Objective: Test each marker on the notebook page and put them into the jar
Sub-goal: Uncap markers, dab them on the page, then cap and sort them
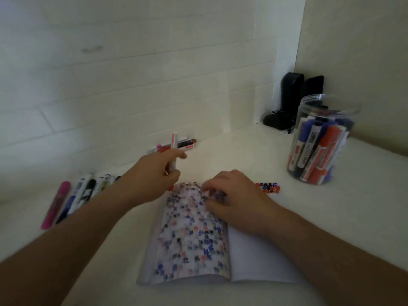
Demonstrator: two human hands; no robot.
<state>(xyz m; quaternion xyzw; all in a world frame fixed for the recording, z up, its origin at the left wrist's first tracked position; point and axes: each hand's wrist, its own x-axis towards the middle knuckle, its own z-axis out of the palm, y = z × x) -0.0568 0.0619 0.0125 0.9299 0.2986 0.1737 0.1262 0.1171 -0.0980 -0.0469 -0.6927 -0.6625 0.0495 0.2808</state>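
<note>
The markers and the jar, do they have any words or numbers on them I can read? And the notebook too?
No text can be read anywhere.
Markers in the jar: printed labels and what looks like a barcode, too blurred to read.
Marker in the left hand: red label print, too blurred.
Markers lying at the left: label print, too small.
Notebook page: only coloured test scribbles, no words.

White brick wall (132,89) behind, plain cream wall (357,51) at right, meeting in a corner. White tabletop (364,217) below. Two black speakers (291,96) with cables in the corner. Soft, dim light.
</note>
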